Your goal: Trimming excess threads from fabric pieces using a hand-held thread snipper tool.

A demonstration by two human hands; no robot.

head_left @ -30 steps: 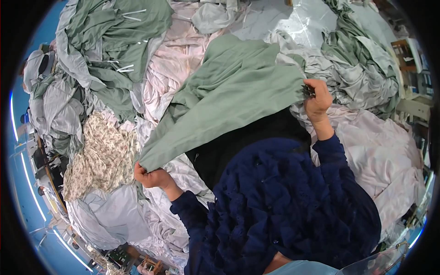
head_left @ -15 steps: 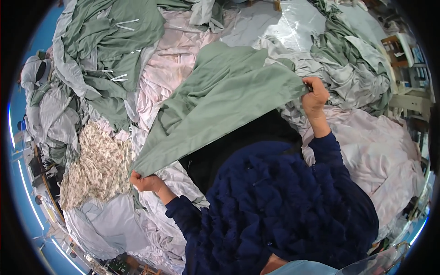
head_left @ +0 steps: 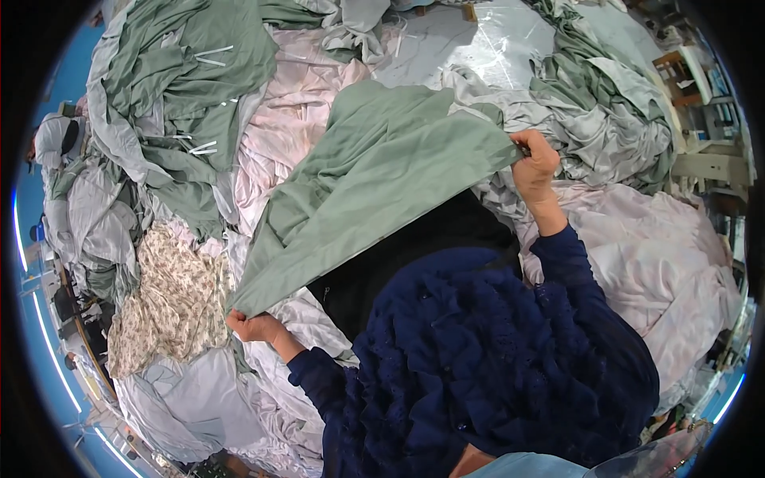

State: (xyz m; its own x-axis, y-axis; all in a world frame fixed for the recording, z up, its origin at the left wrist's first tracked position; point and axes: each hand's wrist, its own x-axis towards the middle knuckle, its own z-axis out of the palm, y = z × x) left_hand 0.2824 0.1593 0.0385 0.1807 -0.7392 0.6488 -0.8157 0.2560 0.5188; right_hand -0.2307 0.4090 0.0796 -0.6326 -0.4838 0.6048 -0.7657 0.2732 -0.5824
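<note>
A sage-green cloth (head_left: 374,175) is stretched slantwise in front of me, its near edge pulled straight between my hands. At the lower left, my left hand (head_left: 256,327) pinches one corner of it. My right hand (head_left: 535,165), higher and to the right, is closed on the other end of that edge. Toward the far side the cloth falls in loose folds over pale pink fabric (head_left: 291,103). Beneath its near edge, black fabric (head_left: 422,247) shows across my lap. The fingertips of both hands are partly hidden by the cloth.
Heaps of cloth surround me: green fabric with white strips (head_left: 191,88) at the far left, a floral piece (head_left: 171,299) at the left, pale pink cloth (head_left: 637,263) at the right. Grey-and-green cloth (head_left: 598,127) lies far right. Beyond is a shiny pale floor (head_left: 494,44).
Both hands keep their hold on the green cloth. My right hand has shifted slightly left, and my left hand sits a little lower. The whole view has moved slightly.
</note>
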